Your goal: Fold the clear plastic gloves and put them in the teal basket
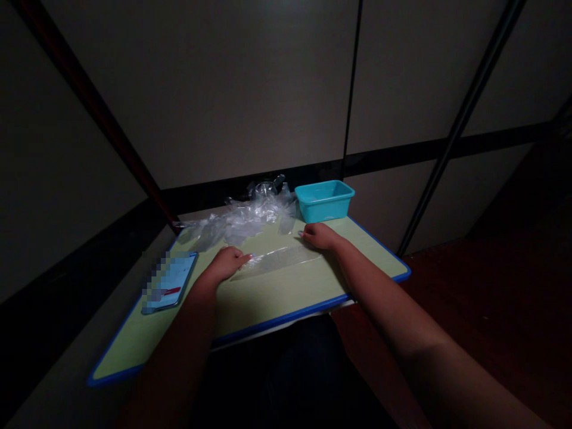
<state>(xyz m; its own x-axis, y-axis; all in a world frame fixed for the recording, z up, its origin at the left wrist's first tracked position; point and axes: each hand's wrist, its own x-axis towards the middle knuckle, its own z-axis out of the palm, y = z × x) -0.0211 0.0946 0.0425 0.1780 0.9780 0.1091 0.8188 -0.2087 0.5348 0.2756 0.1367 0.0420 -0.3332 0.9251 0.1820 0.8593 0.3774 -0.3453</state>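
A long clear plastic bag [281, 260] lies flat across the table in front of me. My left hand [227, 263] is closed on its left end, thumb pressed against the fingers. My right hand [320, 236] is just above the bag's right part, fingers curled in a pinch; a small pale tip shows at the fingertips, too small to name. Behind my hands spreads a loose heap of crumpled clear plastic bags [250, 219]. A turquoise plastic basket [325, 208] stands beyond my right hand; its inside is mostly hidden.
The yellow-green table [277, 298] has a blue edge. At its left lies a phone or tablet [179, 277] with a lit screen, partly blurred out. Dark cabinet panels [250, 89] rise directly behind the table. Reddish floor [469, 298] shows at the right.
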